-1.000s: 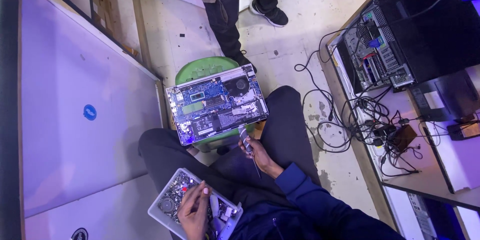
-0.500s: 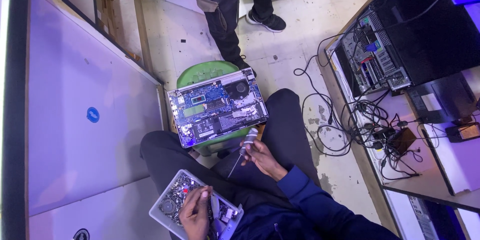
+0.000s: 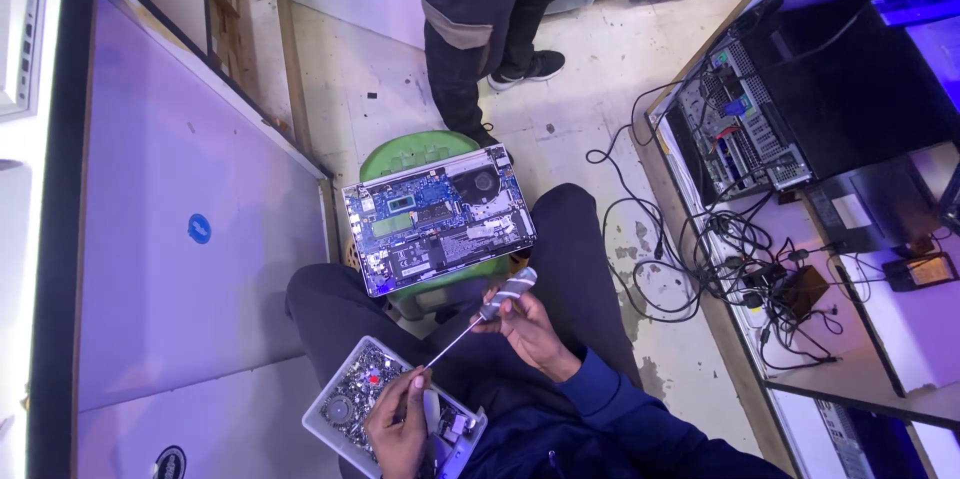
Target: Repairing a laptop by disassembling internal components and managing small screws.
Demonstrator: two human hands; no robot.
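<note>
Head view only — seated person looks down at an opened laptop (image 3: 438, 229), base cover off and circuit board exposed, resting on a green stool (image 3: 415, 151) between the knees. Right hand (image 3: 528, 327) is closed around the handle of a long screwdriver (image 3: 478, 319), its shaft slanting down toward the left hand (image 3: 398, 421), whose fingers are pinched at the tip; whether a screw sits between them is too small to tell. Beneath that hand a white parts tray (image 3: 335, 417) lies on the lap, holding a dense scatter of small screws and metal bits, one red piece among them, with a further compartment toward the body. Risks, as judged: the tray is unsupported on the thigh, so a leg shift could spill it onto the floor; the laptop overhangs the stool and a nudge could tip it. Another person's legs (image 3: 470, 29) stand just beyond the stool — close enough to bump it.
</note>
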